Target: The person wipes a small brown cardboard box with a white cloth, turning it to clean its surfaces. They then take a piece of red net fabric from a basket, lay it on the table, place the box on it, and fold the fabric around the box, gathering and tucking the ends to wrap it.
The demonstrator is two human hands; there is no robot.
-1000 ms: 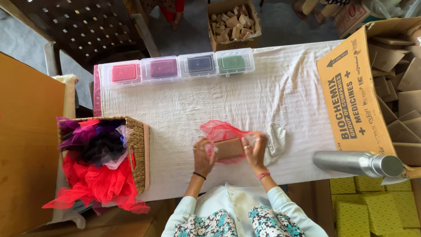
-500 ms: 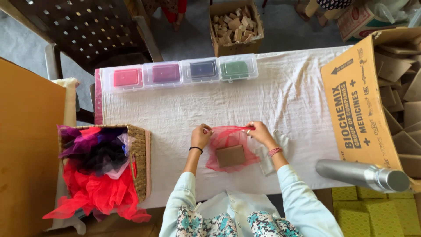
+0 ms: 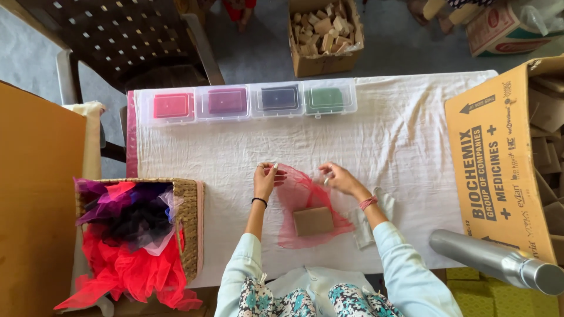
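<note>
Head cam looks straight down on a worktop under a white cloth. Dead centre lies a red net pouch with a tan block inside it, near the person's edge. Left hand has its grip pinched on the pouch's upper left rim, right hand pinches the upper right rim, so both are closed on the mesh and holding the mouth stretched apart. Looks like the closing-up stage: block's in, mouth not yet gathered. Next move probably needs both pinches brought together evenly so the block doesn't slide out. Could be a drawstring there, too fine to tell.

Along the far edge sit four clear lidded boxes with coloured contents. A wicker basket of red and dark netting stands to the left.
</note>
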